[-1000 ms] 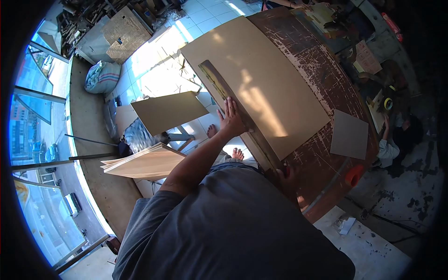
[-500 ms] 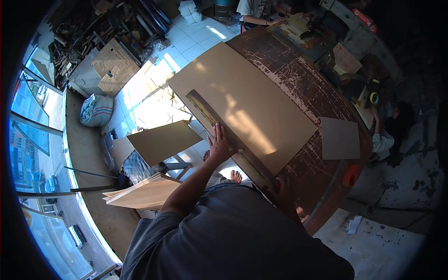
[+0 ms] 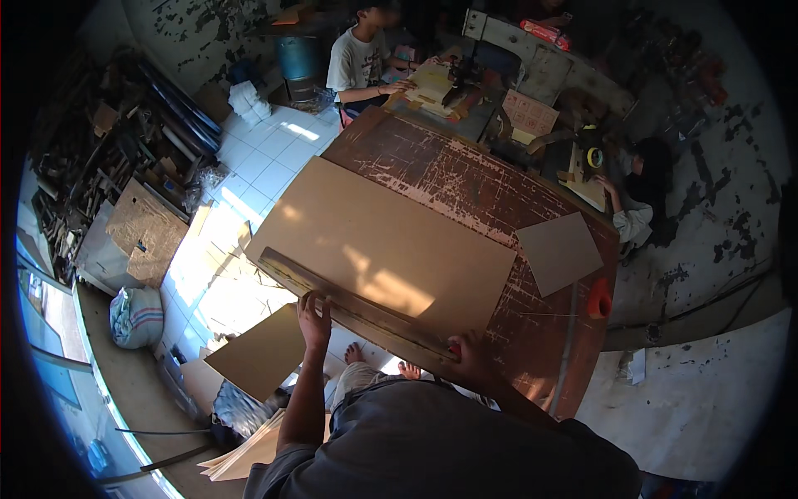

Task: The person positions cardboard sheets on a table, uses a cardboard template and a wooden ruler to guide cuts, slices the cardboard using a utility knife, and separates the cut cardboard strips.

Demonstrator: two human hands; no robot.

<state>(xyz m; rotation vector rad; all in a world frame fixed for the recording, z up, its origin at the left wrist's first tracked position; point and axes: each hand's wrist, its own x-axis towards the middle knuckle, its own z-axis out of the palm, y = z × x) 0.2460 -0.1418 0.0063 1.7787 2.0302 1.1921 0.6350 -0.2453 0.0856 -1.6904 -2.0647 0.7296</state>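
A large brown sheet of board (image 3: 366,224) lies on the scratched reddish-brown table. Along its near edge rests a long, narrow flat bar (image 3: 366,304), slanting from far left to near right. My left hand (image 3: 314,323) grips the bar's near edge left of its middle, fingers bent over it. At the bar's right end, my right hand (image 3: 477,363) is closed round a small red-handled tool (image 3: 455,349). The tool's working end is hidden, so I cannot tell its exact kind.
A smaller grey-brown sheet (image 3: 560,254) and an orange-red tape roll (image 3: 599,299) lie on the table's right (image 3: 532,349). A loose board (image 3: 259,353) and stacked thin sheets (image 3: 249,453) stand lower left. Two people work beyond the table, one at left (image 3: 357,66), one at right (image 3: 636,212).
My view has swung to the right, shifting the table leftward in it. My left hand has gone from lying across the bar to gripping its near edge. My right hand keeps the red-handled tool.
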